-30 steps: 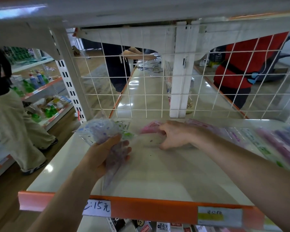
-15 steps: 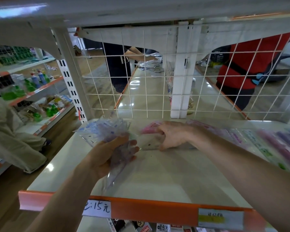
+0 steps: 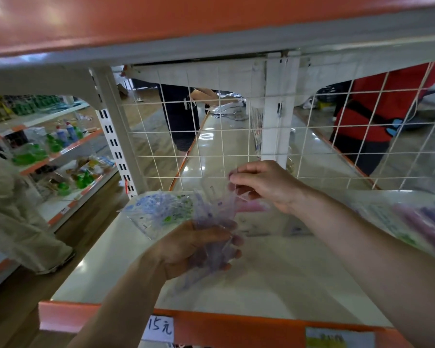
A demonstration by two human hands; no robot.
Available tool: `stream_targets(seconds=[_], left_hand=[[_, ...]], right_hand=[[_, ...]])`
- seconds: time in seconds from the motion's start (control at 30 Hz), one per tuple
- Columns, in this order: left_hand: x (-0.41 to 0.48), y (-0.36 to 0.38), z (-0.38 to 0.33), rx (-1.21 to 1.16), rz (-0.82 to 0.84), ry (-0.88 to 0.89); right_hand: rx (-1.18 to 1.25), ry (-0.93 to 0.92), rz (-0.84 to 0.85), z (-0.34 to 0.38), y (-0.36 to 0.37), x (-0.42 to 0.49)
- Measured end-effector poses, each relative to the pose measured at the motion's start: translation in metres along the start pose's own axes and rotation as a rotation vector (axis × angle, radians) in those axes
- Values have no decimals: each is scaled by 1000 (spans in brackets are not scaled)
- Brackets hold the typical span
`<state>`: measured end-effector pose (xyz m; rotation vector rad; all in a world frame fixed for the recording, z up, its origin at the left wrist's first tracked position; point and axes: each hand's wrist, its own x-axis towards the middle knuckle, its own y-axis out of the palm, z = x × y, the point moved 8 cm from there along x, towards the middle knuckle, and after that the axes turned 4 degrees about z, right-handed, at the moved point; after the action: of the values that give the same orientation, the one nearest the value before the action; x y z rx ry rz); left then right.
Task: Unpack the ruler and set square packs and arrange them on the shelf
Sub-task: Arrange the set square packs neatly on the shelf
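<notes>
Presently, ruler packs point(image 3: 212, 209), we judge light, slick, floppy: left hand point(image 3: 189, 247) grips the bundle, right hand point(image 3: 266, 187) fingers point(image 3: 245, 170) pinch one top edge.

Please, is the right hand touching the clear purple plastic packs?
Touching: the head view shows the right hand pinching the top edge of the clear purple plastic packs gripped by the left hand.

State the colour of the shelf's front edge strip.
Orange; the front edge strip shows best in the head view.
</notes>
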<state>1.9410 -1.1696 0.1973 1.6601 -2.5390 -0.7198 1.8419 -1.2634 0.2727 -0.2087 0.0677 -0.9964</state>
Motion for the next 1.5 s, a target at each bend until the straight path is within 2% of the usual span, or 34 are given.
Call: stream_targets(seconds=[0.13, 0.27, 0.33, 0.43, 0.5, 0.57, 0.63, 0.8, 0.9, 1.07, 1.23, 1.37, 1.5], left_hand=[[-1, -11, -6, -50, -118, 70], [0, -13, -12, -212, -168, 130], [3, -21, -11, -266, -238, 142], [10, -21, -11, -264, -247, 142], [18, -12, -12, -273, -189, 138], [27, -1, -16, -308, -142, 153], [34, 5, -20, -359, -119, 184], [47, 16, -12, -292, -125, 153], [57, 20, -4, -229, -127, 110], [64, 42, -6, -238, -82, 100], [77, 53, -2, -232, -35, 64], [83, 41, -1, -216, -78, 53], [80, 26, 4, -219, -137, 60]], right_hand=[[185, 35, -158, -10, -31, -8], [241, 46, -255, -18, -46, -18], [146, -39, -411, -12, -66, -23], [-285, -292, -531, 16, -75, -32], [-559, -530, -456, 32, -49, -39], [-810, -671, -316, 31, -15, -45], [-974, -739, -226, 22, 3, -51], [-1091, -789, -119, 11, 3, -62], [-1076, -702, -60, 5, -5, -65], [-1101, -393, -105, -2, -49, -63], [-1126, -237, -49, -12, -66, -64], [-1068, -26, -89, -16, -105, -67], [-1136, 135, 29, -46, -117, -62]])
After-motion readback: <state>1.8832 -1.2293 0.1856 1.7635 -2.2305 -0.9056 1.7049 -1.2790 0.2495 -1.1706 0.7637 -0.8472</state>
